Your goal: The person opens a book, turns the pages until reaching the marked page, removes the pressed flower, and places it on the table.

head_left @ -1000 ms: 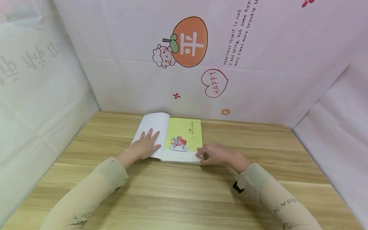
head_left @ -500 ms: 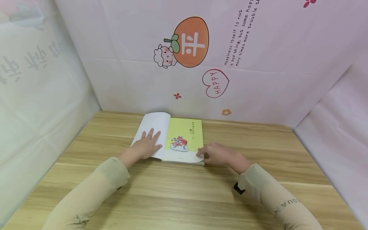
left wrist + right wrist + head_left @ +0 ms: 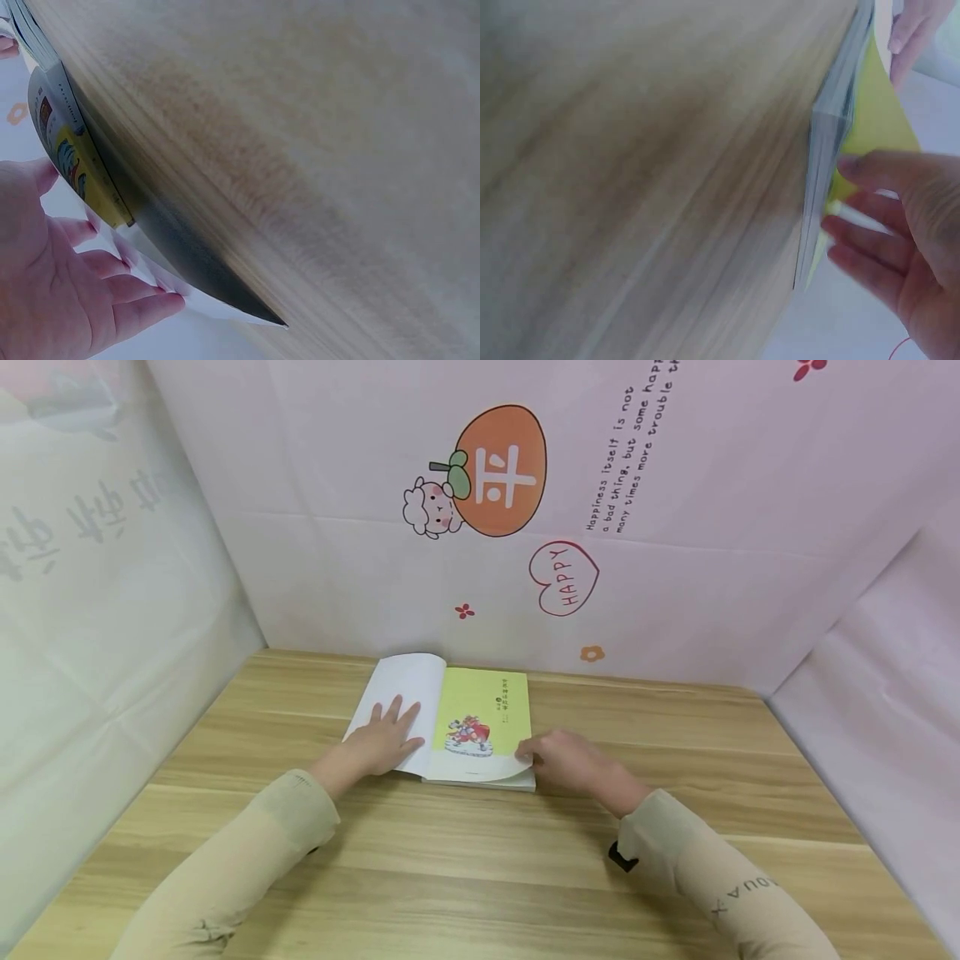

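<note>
A book lies spread on the wooden table, with a plain white left leaf [image 3: 412, 681] and a yellow-and-white title page [image 3: 480, 693] bearing a small cartoon figure. My left hand [image 3: 378, 745] rests flat on the white leaf, fingers spread. From the left wrist view, that leaf bows above the table, and part of its printed underside [image 3: 79, 161] shows. At the title page's lower right corner, my right hand [image 3: 562, 758] pinches the paper. In the right wrist view, the yellow page [image 3: 877, 112] is lifted off the page block [image 3: 829, 135], with the thumb at its underside.
The wooden table [image 3: 480, 877] extends in front of the book and to both sides. Just behind the book rises a white printed backdrop [image 3: 337, 585], with white sheets at the left [image 3: 112, 635] and right [image 3: 885, 652].
The right hand's fingers have closed on the title page's lower corner, which now curls up from the pages beneath. The left hand stays on the white leaf.
</note>
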